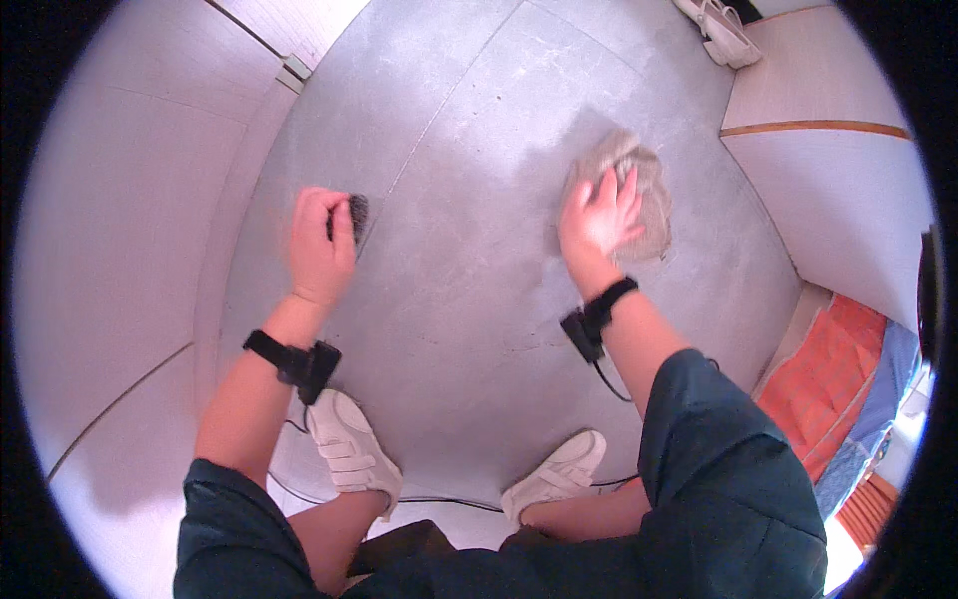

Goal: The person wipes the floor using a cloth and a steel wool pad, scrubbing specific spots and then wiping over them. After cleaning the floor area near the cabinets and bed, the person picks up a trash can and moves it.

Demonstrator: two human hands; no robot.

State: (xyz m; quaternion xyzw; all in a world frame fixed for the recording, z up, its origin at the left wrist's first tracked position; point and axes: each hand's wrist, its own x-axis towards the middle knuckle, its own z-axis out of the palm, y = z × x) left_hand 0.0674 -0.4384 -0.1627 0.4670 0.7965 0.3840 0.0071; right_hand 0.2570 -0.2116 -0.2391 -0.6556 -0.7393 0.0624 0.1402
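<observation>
My left hand (322, 240) is closed around a small dark scouring pad (359, 216), which sticks out past the thumb on the right side. It is above or on the grey floor (449, 290); contact cannot be made out. To the right, my right hand (602, 218) is open, fingers spread, its palm down on a crumpled beige cloth (654, 215). The cloth lies on the floor and shows around and beyond the fingers. A slight blur softens both hands.
Pale cabinet fronts stand at left (120, 230) and right (828, 200). White shoes (728, 35) lie at the far right, orange fabric (828, 369) at the near right. A black cable (439, 499) runs behind my white shoes (349, 444). Both wrists carry strapped black devices (309, 369).
</observation>
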